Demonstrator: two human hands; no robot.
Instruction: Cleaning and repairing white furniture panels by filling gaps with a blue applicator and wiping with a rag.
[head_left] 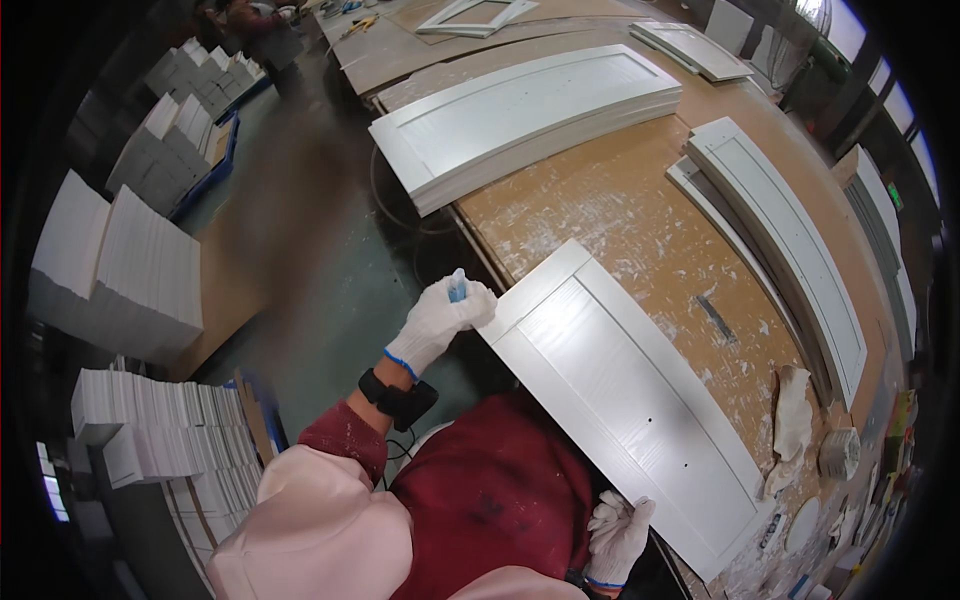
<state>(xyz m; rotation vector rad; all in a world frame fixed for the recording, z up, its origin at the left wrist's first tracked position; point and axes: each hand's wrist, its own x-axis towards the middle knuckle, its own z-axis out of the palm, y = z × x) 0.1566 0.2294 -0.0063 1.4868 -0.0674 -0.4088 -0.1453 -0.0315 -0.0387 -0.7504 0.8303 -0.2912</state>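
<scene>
Working one end of the white panel (620, 390) on the table (600, 200), seemingly, the left hand (435, 322) clenches a small blue thing (458, 287); the right hand (618, 540) curls at the near edge, grip unclear. Next probably calls for keeping it steady.

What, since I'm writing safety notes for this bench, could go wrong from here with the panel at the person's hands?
The recessed white panel appears to jut past the near edge of the white-flecked brown tabletop, so it might slip if the gloved right hand loses it. The small blue object, mostly hidden in the gloved left hand, could mark the panel's finish. If gritty, that tabletop might scuff the panel's underside.
</scene>
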